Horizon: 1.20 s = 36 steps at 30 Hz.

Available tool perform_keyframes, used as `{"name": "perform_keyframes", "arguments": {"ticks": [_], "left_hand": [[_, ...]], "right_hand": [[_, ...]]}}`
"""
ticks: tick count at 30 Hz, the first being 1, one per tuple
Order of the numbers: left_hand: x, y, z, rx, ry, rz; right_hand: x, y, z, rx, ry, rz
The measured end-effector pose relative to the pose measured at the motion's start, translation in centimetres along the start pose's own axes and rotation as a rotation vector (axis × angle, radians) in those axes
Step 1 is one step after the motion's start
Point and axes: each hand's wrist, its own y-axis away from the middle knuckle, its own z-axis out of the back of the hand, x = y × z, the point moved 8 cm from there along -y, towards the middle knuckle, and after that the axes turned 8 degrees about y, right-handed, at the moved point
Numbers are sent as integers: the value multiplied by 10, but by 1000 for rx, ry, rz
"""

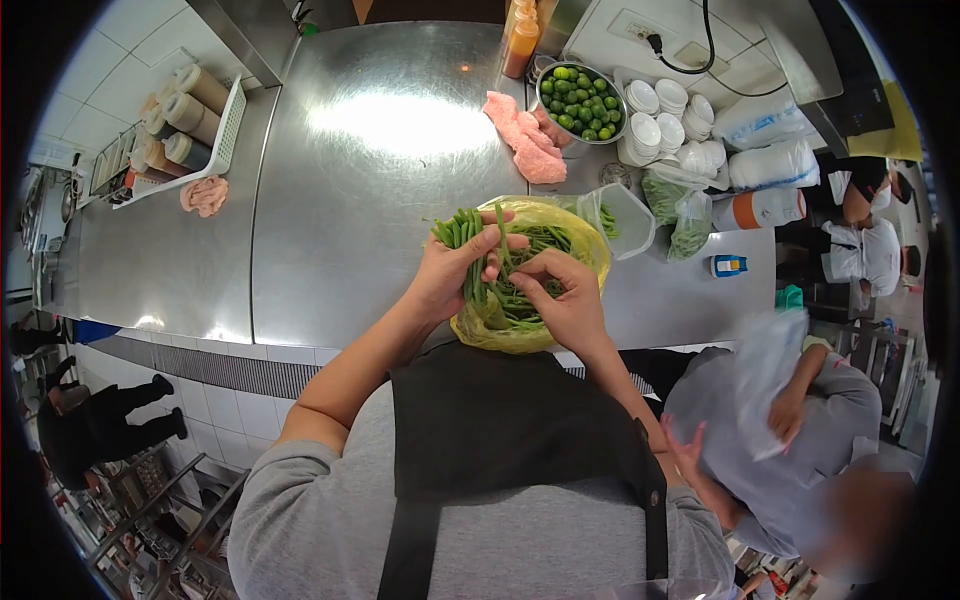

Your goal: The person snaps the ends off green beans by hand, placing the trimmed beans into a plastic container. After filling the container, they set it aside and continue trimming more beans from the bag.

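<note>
A yellow plastic bag (pixel 592 235) stands open at the counter's front edge, with many loose green beans (pixel 525 310) inside. Over its left side, my left hand (pixel 455 265) is wrapped round a bunch of green beans (pixel 460 230), their ends pointing up and left. My right hand (pixel 560 295) is over the middle of the bag, thumb and fingertips pinched close to the beans; what lies between the fingertips is too small to make out. Just right of the bag lies a clear plastic container (pixel 630 225) with some green beans.
Behind are a pink cloth (pixel 528 140), a metal bowl of limes (pixel 543 98), orange bottles (pixel 520 48) and stacked white cups (pixel 645 130). A bottle basket (pixel 230 130) is far left. A person in grey (pixel 740 430) stands close at my right, holding clear plastic.
</note>
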Motion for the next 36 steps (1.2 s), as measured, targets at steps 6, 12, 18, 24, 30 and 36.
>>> {"name": "perform_keyframes", "arguments": {"ticks": [6, 12, 18, 24, 30, 36], "left_hand": [[-11, 0, 0, -17, -80, -117], [-12, -2, -6, -7, -154, -162], [-7, -5, 5, -98, -131, -115], [1, -4, 17, -180, -10, 9], [5, -3, 22, -237, 127, 99], [-1, -2, 14, -236, -3, 64]], "right_hand": [[12, 4, 10, -112, 197, 87], [11, 5, 10, -99, 226, 57], [30, 3, 13, -84, 176, 165], [8, -9, 25, 23, 53, 73], [-28, 2, 10, 125, 375, -87], [-57, 19, -14, 341, 803, -215]]}}
